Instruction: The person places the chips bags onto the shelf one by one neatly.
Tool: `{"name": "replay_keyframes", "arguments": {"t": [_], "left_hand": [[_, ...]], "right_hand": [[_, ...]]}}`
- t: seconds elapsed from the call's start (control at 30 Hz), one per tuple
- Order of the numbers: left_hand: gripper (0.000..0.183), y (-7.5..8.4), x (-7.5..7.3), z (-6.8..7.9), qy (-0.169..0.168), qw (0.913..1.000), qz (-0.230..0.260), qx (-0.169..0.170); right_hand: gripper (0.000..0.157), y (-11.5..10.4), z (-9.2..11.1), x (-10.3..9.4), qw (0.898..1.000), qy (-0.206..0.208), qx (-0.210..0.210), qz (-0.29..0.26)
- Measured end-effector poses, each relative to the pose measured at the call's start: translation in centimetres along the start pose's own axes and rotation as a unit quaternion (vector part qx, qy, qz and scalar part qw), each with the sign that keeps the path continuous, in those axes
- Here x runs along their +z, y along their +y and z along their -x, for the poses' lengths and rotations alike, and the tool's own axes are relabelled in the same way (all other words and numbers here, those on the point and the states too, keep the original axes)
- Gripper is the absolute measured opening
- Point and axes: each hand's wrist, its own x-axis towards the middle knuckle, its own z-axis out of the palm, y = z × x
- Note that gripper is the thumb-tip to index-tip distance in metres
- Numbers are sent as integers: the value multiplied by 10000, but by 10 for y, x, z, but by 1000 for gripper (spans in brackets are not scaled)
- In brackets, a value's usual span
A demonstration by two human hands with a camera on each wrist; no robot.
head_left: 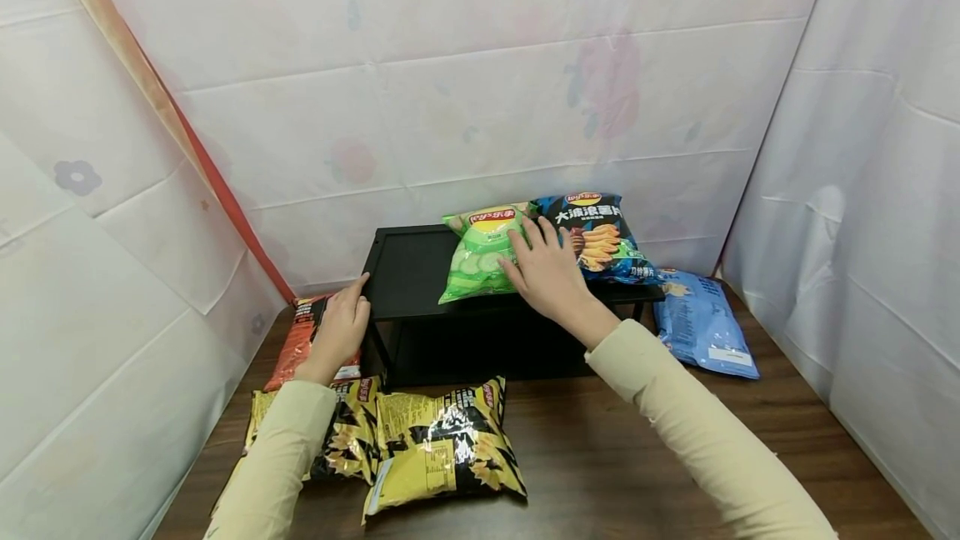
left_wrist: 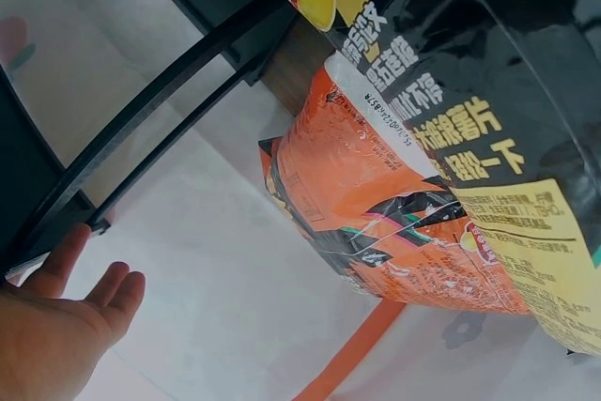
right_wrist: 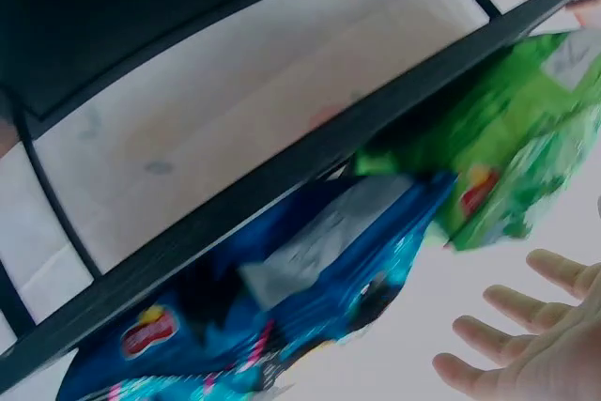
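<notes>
A green chip bag [head_left: 483, 252] stands on top of a black two-tier rack [head_left: 408, 273], leaning next to a blue-and-black chip bag [head_left: 592, 236]. My right hand [head_left: 551, 269] is in front of these two bags with its fingers spread, overlapping the green bag's right side in the head view. In the right wrist view the right hand's fingers [right_wrist: 512, 305] are extended and hold nothing. At the rack's left end is my left hand [head_left: 342, 327], its index fingertip right at the top corner and its other fingers loosely bent.
Left of the rack lies an orange-red chip bag [head_left: 296, 344]. Yellow-and-black chip bags [head_left: 450, 448] lie in front, one partly under my left sleeve. A light blue bag [head_left: 701, 323] rests on the wooden table [head_left: 600, 457] at right. White curtains [head_left: 465, 107] enclose the space.
</notes>
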Motion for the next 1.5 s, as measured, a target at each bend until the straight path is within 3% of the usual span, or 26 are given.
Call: {"name": "replay_keyframes", "arguments": {"t": [0.4,0.77,1.07,1.5], "left_hand": [[51,1,1,0,-8,10000,-42,-16],[50,-1,1,0,29,10000,-26,53],[51,0,1,0,-1,10000,-57,-14],[51,0,1,0,-49,10000,-26,-56]], "right_hand": [[48,52,6,-8,9979,101,624,-125],[44,102,21,-13,9898,171,1364,-382],[45,137,39,-11,9802,-82,1917,-500],[50,176,72,7,9699,-450,2320,-585]]}}
